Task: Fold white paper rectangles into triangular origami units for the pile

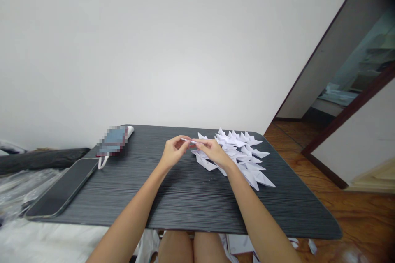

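Between my left hand [175, 151] and my right hand [212, 150] is a small piece of folded white paper [191, 141], held above the middle of the table. Fingers of both hands pinch it from either side and cover most of it, so its exact shape is hidden. Beside and partly behind my right hand lie several folded white paper boats [243, 152], grouped closely together with pointed ends sticking out.
The dark ribbed table [185, 197] stands against a white wall [185, 49]. A phone [66, 189] lies at its left edge, near a blurred-out device [112, 140] with a white cable [103, 162]. Wooden floor [364, 213] and a doorway are to the right.
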Demonstrator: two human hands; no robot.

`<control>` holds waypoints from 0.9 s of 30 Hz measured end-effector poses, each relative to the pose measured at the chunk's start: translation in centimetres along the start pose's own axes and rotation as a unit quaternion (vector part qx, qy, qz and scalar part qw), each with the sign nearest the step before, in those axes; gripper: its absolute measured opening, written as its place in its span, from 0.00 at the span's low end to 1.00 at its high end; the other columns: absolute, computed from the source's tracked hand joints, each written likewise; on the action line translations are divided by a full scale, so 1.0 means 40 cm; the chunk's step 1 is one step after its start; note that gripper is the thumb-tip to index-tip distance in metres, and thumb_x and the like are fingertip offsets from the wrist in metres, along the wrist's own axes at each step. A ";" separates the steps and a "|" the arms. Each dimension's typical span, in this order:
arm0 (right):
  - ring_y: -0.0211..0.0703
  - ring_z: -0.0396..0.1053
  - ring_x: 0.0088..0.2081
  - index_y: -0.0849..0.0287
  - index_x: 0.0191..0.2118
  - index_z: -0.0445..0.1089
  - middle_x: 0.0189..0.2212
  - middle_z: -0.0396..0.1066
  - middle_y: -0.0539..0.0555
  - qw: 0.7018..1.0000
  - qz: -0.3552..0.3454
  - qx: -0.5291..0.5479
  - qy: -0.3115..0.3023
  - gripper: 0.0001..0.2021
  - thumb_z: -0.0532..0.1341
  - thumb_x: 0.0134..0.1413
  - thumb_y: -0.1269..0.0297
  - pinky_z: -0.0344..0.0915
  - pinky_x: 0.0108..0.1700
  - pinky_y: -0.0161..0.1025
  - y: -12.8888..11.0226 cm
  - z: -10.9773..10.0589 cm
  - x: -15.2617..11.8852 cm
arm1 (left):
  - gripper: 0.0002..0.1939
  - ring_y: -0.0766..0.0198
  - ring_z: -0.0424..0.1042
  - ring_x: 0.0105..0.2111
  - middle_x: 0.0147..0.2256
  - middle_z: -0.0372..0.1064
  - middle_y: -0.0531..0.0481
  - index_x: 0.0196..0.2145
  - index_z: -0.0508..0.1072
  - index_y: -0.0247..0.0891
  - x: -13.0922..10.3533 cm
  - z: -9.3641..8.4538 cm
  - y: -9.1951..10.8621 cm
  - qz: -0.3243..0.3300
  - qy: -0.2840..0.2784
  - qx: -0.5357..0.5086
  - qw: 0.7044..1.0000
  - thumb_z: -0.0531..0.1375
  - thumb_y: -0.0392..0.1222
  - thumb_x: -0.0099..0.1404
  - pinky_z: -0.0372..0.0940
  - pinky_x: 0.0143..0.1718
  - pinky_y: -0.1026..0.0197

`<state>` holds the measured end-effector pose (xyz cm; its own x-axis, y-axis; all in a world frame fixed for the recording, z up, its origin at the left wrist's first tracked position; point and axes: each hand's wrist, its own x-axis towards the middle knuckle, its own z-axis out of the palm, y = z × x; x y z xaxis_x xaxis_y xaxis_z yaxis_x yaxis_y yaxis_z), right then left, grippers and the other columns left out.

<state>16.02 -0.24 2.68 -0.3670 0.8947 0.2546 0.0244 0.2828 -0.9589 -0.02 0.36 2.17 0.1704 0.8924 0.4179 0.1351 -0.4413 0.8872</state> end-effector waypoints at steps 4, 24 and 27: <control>0.43 0.67 0.42 0.59 0.44 0.67 0.40 0.70 0.55 1.000 0.004 0.010 -0.011 0.17 0.56 0.48 0.60 0.61 0.46 0.47 0.000 0.007 -0.001 | 0.15 0.69 0.63 0.22 0.24 0.67 0.49 0.36 0.70 0.31 0.000 -0.002 -0.007 0.011 -0.009 0.026 1.000 0.57 0.44 0.54 0.58 0.23 0.67; 0.42 0.62 0.39 0.57 0.36 0.69 0.35 0.66 0.55 0.918 -0.251 -0.286 0.113 0.09 0.54 0.50 0.70 0.60 0.43 0.42 -0.011 0.058 -0.012 | 0.15 0.70 0.59 0.22 0.23 0.60 0.52 0.40 0.72 0.35 0.022 -0.064 0.015 0.039 0.002 0.080 0.996 0.55 0.42 0.56 0.57 0.26 0.66; 0.45 0.60 0.42 0.57 0.40 0.67 0.39 0.64 0.57 0.897 -0.267 -0.337 0.100 0.12 0.53 0.49 0.73 0.59 0.44 0.44 0.001 0.076 -0.016 | 0.20 0.70 0.61 0.20 0.22 0.64 0.52 0.44 0.68 0.32 0.024 -0.054 0.009 -0.041 0.002 -0.055 0.998 0.55 0.44 0.55 0.59 0.23 0.66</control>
<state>13.44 -1.85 2.09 -0.3204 0.5945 0.7375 0.4762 0.7741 -0.4172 -1.91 1.24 3.31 0.1586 0.9257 0.3435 0.0406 -0.3537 0.9345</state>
